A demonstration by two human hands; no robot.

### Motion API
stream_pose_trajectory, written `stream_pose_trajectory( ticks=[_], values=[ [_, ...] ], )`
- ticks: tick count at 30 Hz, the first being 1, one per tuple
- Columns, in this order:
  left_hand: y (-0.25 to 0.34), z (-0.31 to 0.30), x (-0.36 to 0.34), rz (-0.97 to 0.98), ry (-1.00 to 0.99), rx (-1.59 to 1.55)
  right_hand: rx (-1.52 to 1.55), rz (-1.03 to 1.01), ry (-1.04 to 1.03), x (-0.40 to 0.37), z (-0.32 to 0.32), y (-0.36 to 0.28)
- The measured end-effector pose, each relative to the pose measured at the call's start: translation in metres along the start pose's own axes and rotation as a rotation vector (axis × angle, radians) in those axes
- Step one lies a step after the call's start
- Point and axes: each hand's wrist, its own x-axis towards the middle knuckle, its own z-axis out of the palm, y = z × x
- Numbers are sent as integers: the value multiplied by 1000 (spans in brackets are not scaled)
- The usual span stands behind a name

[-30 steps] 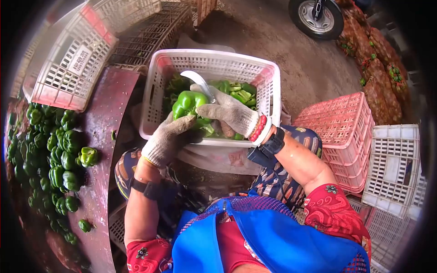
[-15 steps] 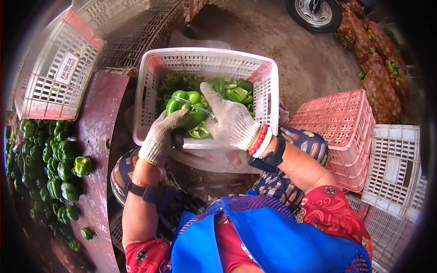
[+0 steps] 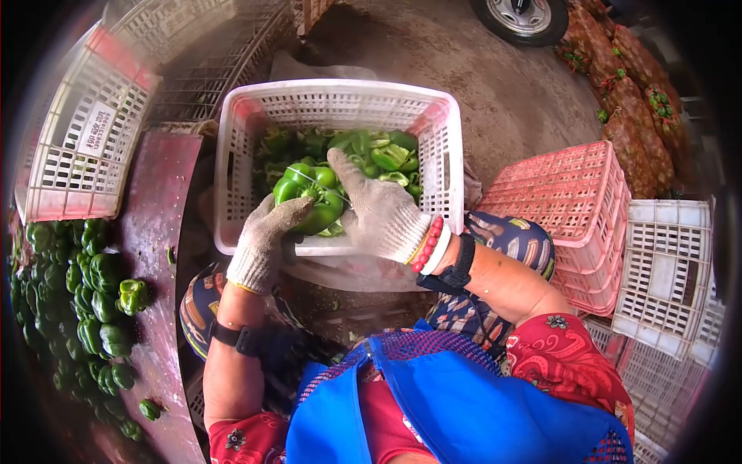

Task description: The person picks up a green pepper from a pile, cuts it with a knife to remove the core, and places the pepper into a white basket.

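Note:
A green bell pepper (image 3: pixel 318 220) is held over the near side of a white plastic crate (image 3: pixel 340 88). My left hand (image 3: pixel 268 232), in a pale knitted glove, grips it from the left, with the thumb on its face. My right hand (image 3: pixel 386 213), gloved too, is closed on a thin metal tool (image 3: pixel 308 177) whose thin shaft lies across the pepper's face. The tool's handle is hidden by the hand. Cut green pepper pieces (image 3: pixel 390 157) lie in the crate beneath.
Whole peppers (image 3: pixel 100 282) are heaped on the left beside a reddish board (image 3: pixel 151 209). Stacked pink crates (image 3: pixel 560 193) and a white crate (image 3: pixel 666 267) stand right. A wheel (image 3: pixel 524 15) and filled net sacks (image 3: pixel 638 116) are at the back right.
The view has shifted slightly, so the crates and heap appear a little further left. The pepper is tilted a bit differently in my left hand, and the tool's shaft has changed angle across it.

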Motion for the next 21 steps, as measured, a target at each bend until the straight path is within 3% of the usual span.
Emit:
stream_pose_trajectory(
  ticks=[2, 5, 8, 10, 12, 15, 18, 21],
  values=[
    [-7, 3, 2, 73, 23, -8, 10, 36, -101, -1, 0, -2],
    [13, 6, -5, 211, 169, 1070, 41, 90, -29, -5, 30, 6],
    [10, 11, -4, 228, 174, 1027, 30, 161, -120, -7, 48, 17],
    [9, 11, -12, 161, 110, 530, -120, 333, -320, -8, 62, 38],
    [20, 1, -13, 110, 32, 63, -384, 367, -356, -15, 75, 48],
    [14, -8, -15, 112, -11, -63, -9, 332, -252, -2, 60, 60],
    [12, -3, -11, 66, 35, 134, 709, 549, -88, 7, -24, -1],
    [-18, -11, 13, -93, 94, 459, 481, -18, 527, 9, -20, 8]
  ],
)
